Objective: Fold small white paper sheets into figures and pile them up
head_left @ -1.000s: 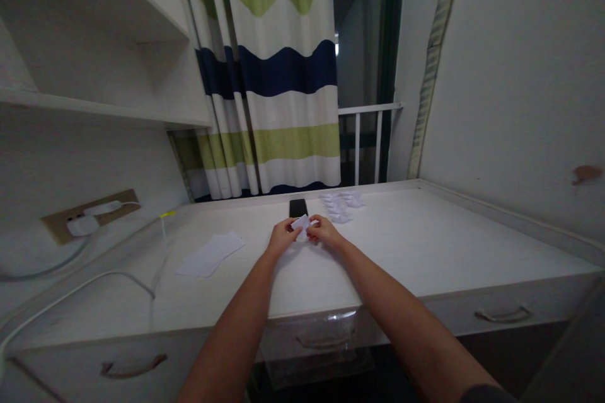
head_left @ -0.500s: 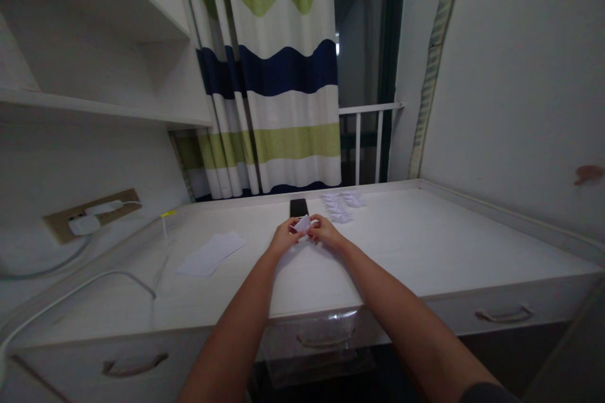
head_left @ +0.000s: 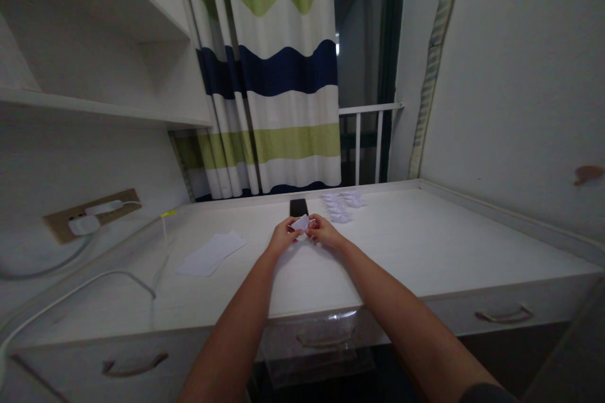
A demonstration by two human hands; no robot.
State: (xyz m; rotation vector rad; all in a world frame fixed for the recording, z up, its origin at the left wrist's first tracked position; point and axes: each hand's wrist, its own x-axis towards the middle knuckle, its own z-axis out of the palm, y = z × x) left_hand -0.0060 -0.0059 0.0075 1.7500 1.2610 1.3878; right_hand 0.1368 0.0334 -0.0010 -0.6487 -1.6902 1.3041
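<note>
Between my two hands is a small piece of folded white paper, held just above the desk. My left hand is closed on its left side, and my right hand pinches its right side. Just beyond my fingers lies a black phone, its near end hidden behind the hands. Several folded white paper pieces stand in rows right of the phone. To the left, flat sheets of white paper lie on the desk, overlapping.
The white desk has a raised edge along the wall. A white cable crosses its left side, below a wall socket with plugs. A shelf overhangs the left. Behind the desk hangs a striped curtain.
The folded paper has tilted a little between my fingers, and my fingers have shifted slightly on it. Everything else stays in place.
</note>
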